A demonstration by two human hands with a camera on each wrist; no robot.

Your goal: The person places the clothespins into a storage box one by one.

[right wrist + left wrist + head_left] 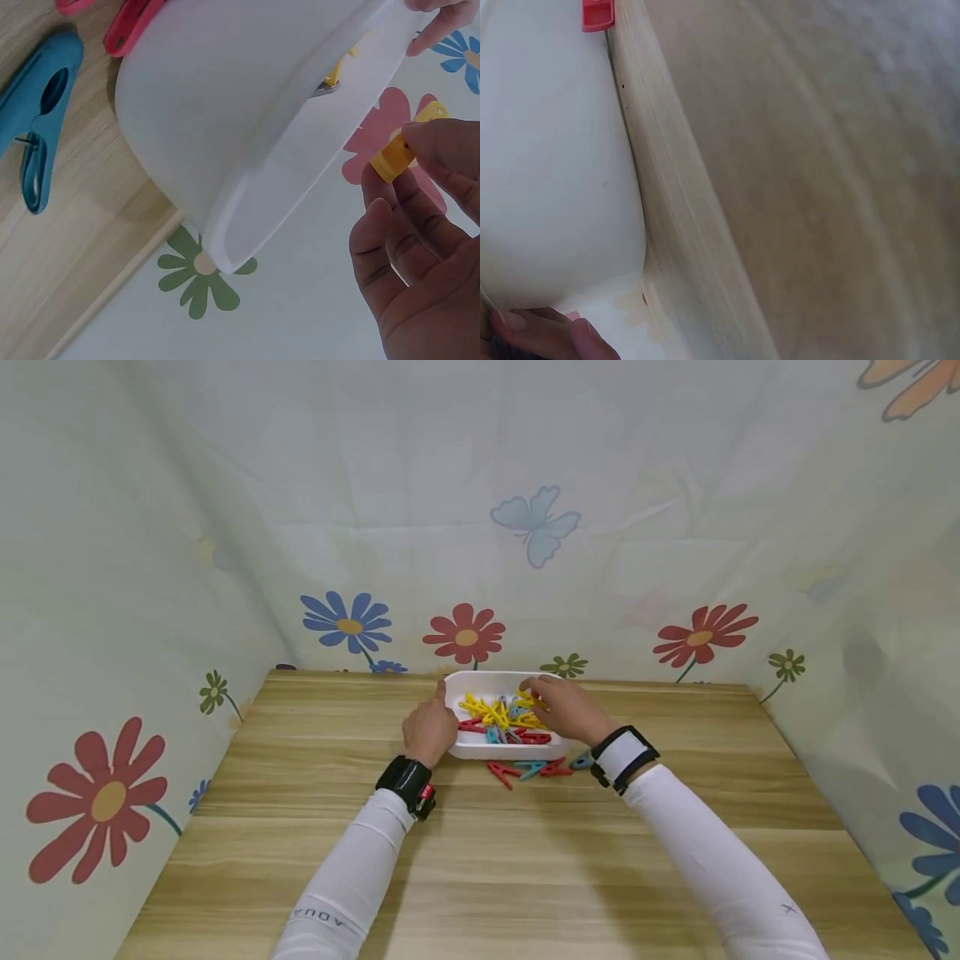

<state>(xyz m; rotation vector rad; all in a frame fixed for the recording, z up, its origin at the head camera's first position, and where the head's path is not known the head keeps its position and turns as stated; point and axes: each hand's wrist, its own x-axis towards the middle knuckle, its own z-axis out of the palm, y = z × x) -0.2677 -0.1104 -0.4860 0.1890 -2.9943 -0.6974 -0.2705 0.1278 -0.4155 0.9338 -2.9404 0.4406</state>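
Note:
A white plastic tub [510, 752] near the table's back edge holds yellow, red and blue clothespins [495, 714]. My left hand [431, 727] grips its left rim; in the left wrist view fingertips [536, 334] show against the tub's wall [562, 165]. Over the tub's right side, my right hand [566, 706] pinches a yellow clothespin [409, 142] between thumb and fingers, above the rim in the right wrist view. Loose red clothespins [504, 772] and blue clothespins [531, 768] lie on the table just in front of the tub.
The wood-grain table [480, 877] reaches back to a flower-printed cloth wall [420, 510], which also closes in the left and right sides. A blue clothespin [45, 112] lies close to the tub, below my right wrist.

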